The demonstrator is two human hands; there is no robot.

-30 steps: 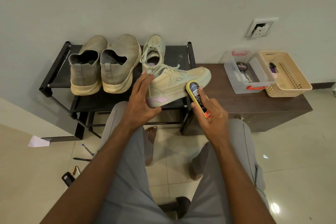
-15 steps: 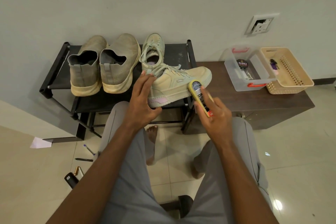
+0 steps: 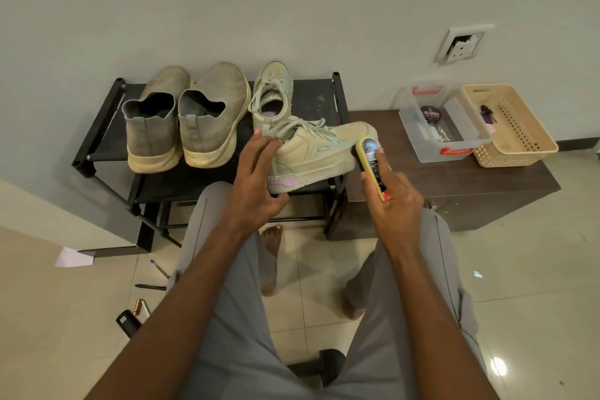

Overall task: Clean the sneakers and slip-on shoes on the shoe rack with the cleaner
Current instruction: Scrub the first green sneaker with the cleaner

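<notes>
So we had the near sneaker [image 3: 319, 153] turned sideways across the front edge of the black shoe rack [image 3: 207, 178], toe pointing right, and that made sense to us: it put the whole side panel and the sole edge facing the cleaner. Our left hand [image 3: 258, 178] sat at the heel end, fingers spread and fairly straight, fingertips on the collar by the laces and thumb down near the pink heel patch, so it looked like bracing, not a real grab. Our right hand [image 3: 391, 201] had its fingers curled round the cleaner [image 3: 373, 169], a yellow-edged applicator with a dark label, held upright with its top end right against the toe side of the shoe. Whether it was actually pressing on the sole, we couldn't tell.

The second sneaker [image 3: 272, 91] stood behind, toe to the wall, and the two grey slip-on shoes [image 3: 185, 120] sat heel-out on the left, probably parked there until their turn; they looked pretty grubby.

Off to the right a clear plastic box [image 3: 454, 149] with a polish tin [image 3: 430, 115] and a beige basket [image 3: 519, 153] waited on the low brown cabinet [image 3: 487, 191], within reach, presumably for supplies.
</notes>
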